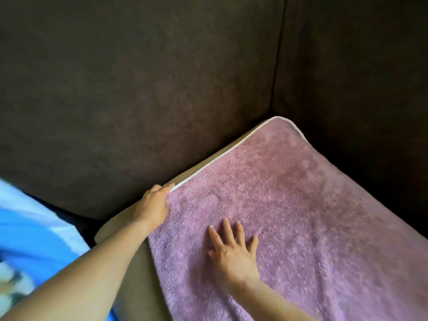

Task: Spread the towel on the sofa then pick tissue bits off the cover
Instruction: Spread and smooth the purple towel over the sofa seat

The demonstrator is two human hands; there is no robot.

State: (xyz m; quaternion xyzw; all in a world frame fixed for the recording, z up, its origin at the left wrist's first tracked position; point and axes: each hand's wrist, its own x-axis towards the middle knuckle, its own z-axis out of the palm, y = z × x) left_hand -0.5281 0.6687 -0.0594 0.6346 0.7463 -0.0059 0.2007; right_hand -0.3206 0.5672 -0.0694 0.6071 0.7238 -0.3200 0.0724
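A fluffy mauve towel (289, 205) with a white hem lies flat over the sofa's tan seat cushion (139, 274), reaching into the back right corner. My left hand (154, 205) is at the towel's near left corner, fingers curled over its edge. My right hand (234, 253) lies palm down on the towel, fingers spread and holding nothing. No tissue bits show on the cover.
The sofa's dark brown backrest (139, 89) fills the upper view, and its armrest (359, 66) rises on the right. A blurred blue and white cloth (30, 228) lies at the left beside the cushion.
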